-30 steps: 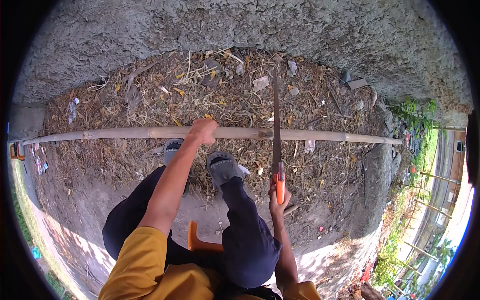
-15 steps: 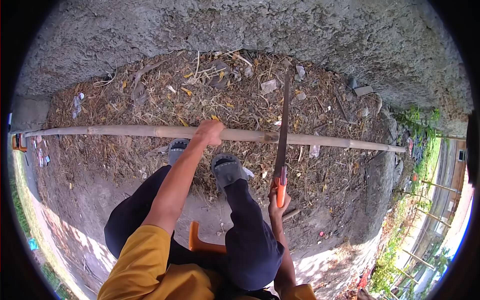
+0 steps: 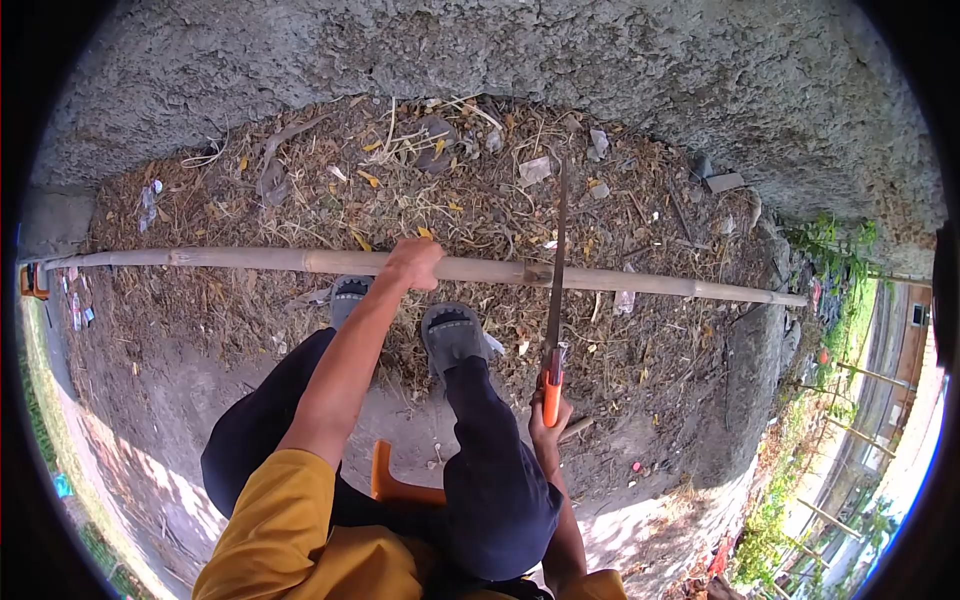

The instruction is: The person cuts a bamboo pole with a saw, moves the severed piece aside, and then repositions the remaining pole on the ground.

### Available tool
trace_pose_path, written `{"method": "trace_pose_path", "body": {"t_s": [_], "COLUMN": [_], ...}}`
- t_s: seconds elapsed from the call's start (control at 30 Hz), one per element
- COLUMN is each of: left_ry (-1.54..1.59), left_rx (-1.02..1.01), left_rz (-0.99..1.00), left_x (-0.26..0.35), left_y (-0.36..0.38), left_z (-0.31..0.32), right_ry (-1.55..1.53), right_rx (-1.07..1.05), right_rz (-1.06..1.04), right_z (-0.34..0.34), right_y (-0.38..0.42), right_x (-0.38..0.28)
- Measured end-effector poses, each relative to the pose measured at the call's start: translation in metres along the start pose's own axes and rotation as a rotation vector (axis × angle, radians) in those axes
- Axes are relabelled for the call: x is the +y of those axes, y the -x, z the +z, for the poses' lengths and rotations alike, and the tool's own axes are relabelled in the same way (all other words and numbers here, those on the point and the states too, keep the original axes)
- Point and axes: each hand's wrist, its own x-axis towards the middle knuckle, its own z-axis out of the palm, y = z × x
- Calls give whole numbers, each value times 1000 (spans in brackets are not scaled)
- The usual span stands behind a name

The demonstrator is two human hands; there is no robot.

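Observation:
A long bamboo pole (image 3: 240,258) runs across the view from left to right, above the littered ground. My left hand (image 3: 413,264) is wrapped round its middle. To the right, my right hand (image 3: 549,411) grips the orange handle of a handsaw (image 3: 555,310). The saw's dark blade points away from me and lies across the pole, just right of a darker joint. Whether the teeth have cut into the bamboo cannot be made out. My feet, in grey sandals (image 3: 452,335), are on the near side of the pole, close to my left hand.
A rough concrete wall (image 3: 480,50) rises beyond the pole. Dry leaves, straw and scraps of plastic (image 3: 534,171) cover the ground. Part of an orange plastic seat (image 3: 400,480) shows between my legs. Green plants (image 3: 845,255) and a wooden fence stand at the right.
My right hand has moved slightly left and the saw blade looks narrower, turned more edge-on. My left hand keeps its hold on the pole. The whole view has shifted slightly.

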Motion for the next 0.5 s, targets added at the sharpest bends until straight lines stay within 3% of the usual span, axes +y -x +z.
{"method": "trace_pose_path", "body": {"t_s": [0.03, 0.1, 0.13, 0.17, 0.37, 0.43, 0.5], "left_ry": [25, 41, 44, 48, 31, 48, 72], "left_rx": [19, 55, 50, 41, 22, 20, 10], "left_rz": [10, 20, 29, 34, 10, 9, 1], "left_x": [0, -4, -3, -3, 1, 1, -1], "left_y": [3, 0, 0, 2, 3, 3, 3], "left_z": [7, 3, 0, 1, -1, -10, -5], "right_ry": [7, -200, -173, -125, -321, -273, -273], "right_rx": [-10, 81, 23, 8, 94, 18, 34], "right_rz": [7, 276, 347, 163, 282, 174, 200], "right_z": [-4, -6, -13, -16, 6, 15, 12], "right_y": [12, 33, 43, 66, 17, -16, -8], "right_x": [-2, -9, -29, 1, -16, -7, -13]}}
